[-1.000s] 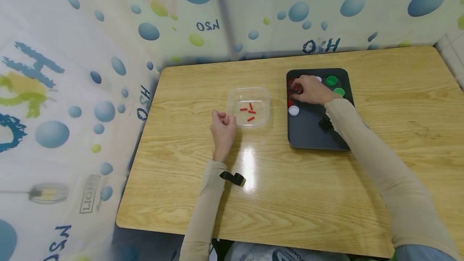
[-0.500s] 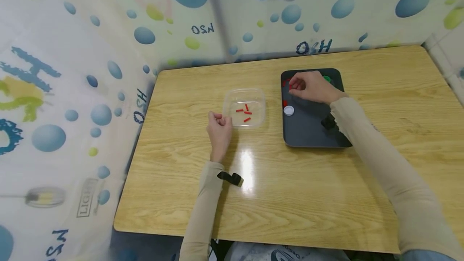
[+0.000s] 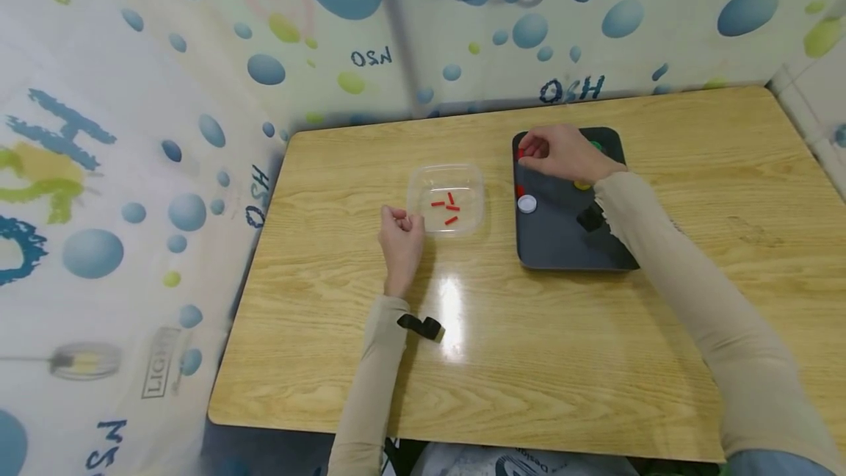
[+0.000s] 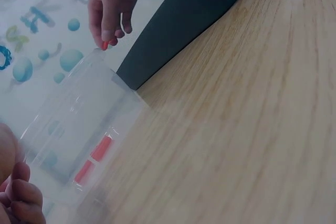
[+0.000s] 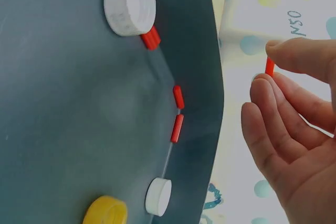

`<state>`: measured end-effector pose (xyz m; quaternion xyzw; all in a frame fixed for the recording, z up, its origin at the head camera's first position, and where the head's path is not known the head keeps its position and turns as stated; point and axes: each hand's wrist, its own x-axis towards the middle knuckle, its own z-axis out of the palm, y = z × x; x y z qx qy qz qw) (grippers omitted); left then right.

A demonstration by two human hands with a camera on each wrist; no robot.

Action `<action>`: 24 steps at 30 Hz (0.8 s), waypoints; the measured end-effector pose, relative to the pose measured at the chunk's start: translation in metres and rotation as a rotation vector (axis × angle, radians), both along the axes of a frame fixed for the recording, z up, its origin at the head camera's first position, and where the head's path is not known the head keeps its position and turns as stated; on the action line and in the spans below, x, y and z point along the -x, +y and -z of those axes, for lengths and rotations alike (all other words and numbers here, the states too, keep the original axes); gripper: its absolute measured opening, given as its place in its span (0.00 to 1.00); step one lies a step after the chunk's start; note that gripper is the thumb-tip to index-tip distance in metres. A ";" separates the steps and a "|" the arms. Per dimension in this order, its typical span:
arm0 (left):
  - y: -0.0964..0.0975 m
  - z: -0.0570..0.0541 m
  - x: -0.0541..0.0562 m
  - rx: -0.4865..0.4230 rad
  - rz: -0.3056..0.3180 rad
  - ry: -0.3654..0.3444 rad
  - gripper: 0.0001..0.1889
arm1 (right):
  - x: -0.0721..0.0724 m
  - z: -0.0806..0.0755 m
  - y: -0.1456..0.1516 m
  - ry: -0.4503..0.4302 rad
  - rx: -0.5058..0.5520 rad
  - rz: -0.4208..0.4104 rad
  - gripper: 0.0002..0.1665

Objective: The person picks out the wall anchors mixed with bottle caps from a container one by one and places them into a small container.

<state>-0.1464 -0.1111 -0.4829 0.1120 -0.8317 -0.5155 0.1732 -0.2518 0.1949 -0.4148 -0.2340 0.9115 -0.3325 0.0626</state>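
Observation:
A small red stick is pinched between the thumb and finger of my right hand. That hand is over the far left part of a dark grey tray. Two red sticks lie along the tray's side in the right wrist view, and another red piece is partly behind a white cap. My left hand grips the left edge of a clear plastic container, fingers curled at its wall. Several red sticks lie scattered inside the container.
On the tray are also a smaller white cap, a yellow cap and a green cap, partly hidden by the right hand and forearm. The wooden table meets a patterned wall covering behind the tray.
My right hand has shifted left and toward the tray's far left corner, with the red stick at its fingertips. A yellow cap now shows beneath it. The left hand keeps its place at the container.

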 end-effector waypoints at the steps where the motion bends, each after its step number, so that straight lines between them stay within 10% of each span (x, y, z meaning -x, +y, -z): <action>1: 0.000 0.000 0.000 0.000 -0.001 -0.002 0.07 | 0.000 0.000 -0.001 0.003 0.001 -0.002 0.18; 24: -0.003 -0.003 -0.001 0.027 0.019 -0.007 0.06 | -0.001 -0.008 -0.037 0.033 0.028 -0.056 0.15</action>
